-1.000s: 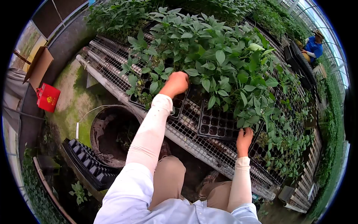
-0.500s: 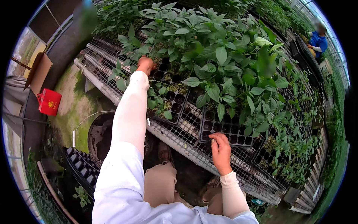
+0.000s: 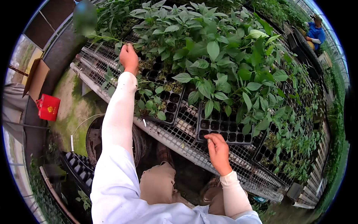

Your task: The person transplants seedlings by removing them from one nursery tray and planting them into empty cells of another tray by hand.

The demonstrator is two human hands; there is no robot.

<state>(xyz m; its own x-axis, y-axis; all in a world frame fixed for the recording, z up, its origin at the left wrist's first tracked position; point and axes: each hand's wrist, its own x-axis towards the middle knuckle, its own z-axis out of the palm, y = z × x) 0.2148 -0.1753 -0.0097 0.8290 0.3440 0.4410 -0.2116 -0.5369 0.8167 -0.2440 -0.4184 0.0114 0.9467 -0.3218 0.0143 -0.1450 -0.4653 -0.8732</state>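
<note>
My left hand (image 3: 128,59) is raised at the left edge of the plants, its fingers pinched on the stem of a seedling (image 3: 104,37) whose leaves point left. Below and right of it lies a black cell tray (image 3: 172,108) with small seedlings and several bare cells. My right hand (image 3: 218,151) rests at the front edge of a second cell tray (image 3: 223,131), its fingers curled together; whether anything is between them is too small to tell. Tall leafy seedlings (image 3: 212,50) cover the back of this tray.
A wire mesh bench (image 3: 186,145) with a pipe edge carries the trays. Below left are a bucket (image 3: 95,136), stacked black trays (image 3: 76,164) and a red box (image 3: 48,107). A person in blue (image 3: 316,34) is at the upper right beside black trays (image 3: 304,52).
My left hand has moved left and up from among the plants and now holds a seedling. My right hand has shifted left along the tray's front edge.
</note>
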